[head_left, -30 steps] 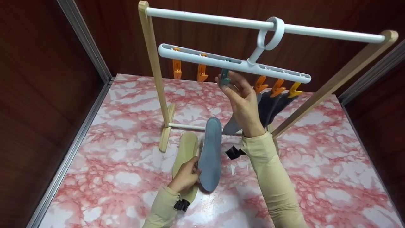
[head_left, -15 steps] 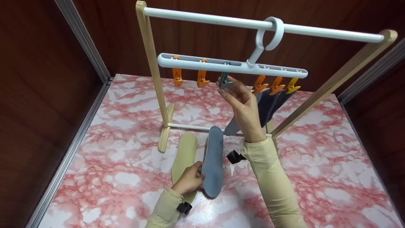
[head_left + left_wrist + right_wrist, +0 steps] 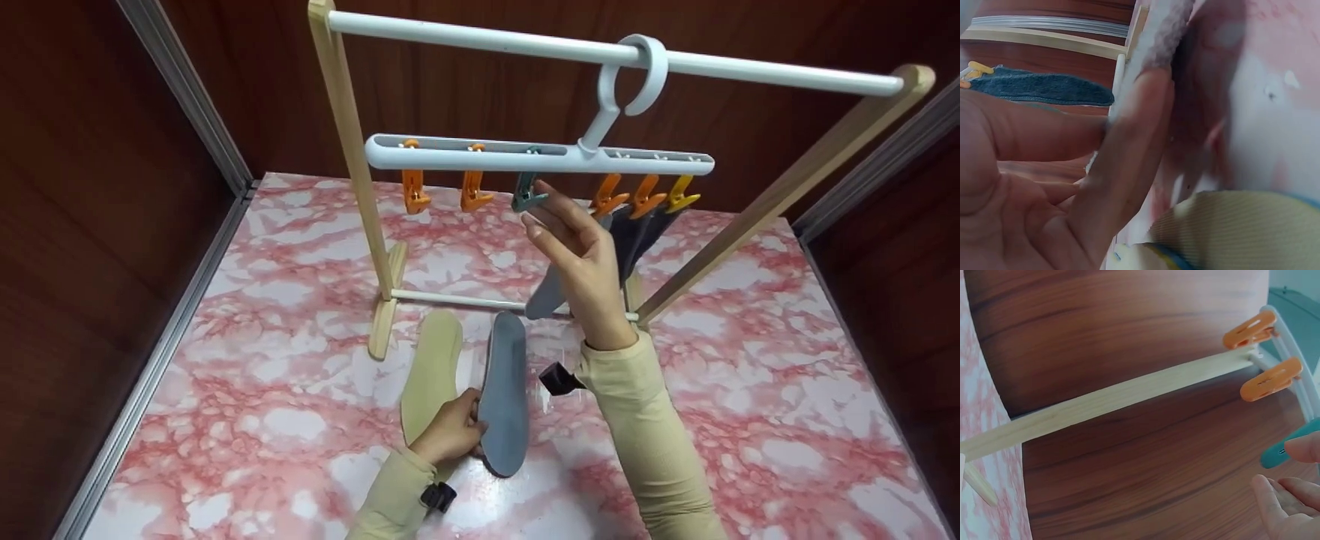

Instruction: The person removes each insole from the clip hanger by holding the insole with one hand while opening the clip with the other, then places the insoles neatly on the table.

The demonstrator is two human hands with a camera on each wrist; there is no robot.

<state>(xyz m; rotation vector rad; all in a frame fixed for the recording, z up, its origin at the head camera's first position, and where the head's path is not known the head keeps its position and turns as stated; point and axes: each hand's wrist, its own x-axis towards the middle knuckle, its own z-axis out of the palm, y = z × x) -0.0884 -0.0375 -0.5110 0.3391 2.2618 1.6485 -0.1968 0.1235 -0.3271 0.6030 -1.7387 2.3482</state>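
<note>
My left hand [image 3: 450, 429] pinches the left edge of a grey-blue shoe insole [image 3: 506, 397] low near the floor. The left wrist view shows this insole edge-on [image 3: 1163, 42] between thumb and fingers. A pale yellow-green insole [image 3: 433, 367] lies to its left, partly hidden by that hand. My right hand [image 3: 581, 255] is raised beside a dark green clothespin [image 3: 527, 193], a fingertip right at its lower end and the thumb apart below. In the right wrist view, the clothespin [image 3: 1286, 449] has nothing in its jaws.
A white hanger [image 3: 480, 157] hooks over the white rail [image 3: 480, 35] of a wooden stand. Two orange clothespins [image 3: 472, 191] hang at its left. Orange and yellow ones [image 3: 681, 193] at its right hold dark pieces [image 3: 637, 232] and a grey one. Wood-grained walls surround the marbled floor.
The hanger has levelled, its left end lower and right end higher. My right fingers have eased away from the green clothespin. My left hand has brought the grey-blue insole lower and nearer.
</note>
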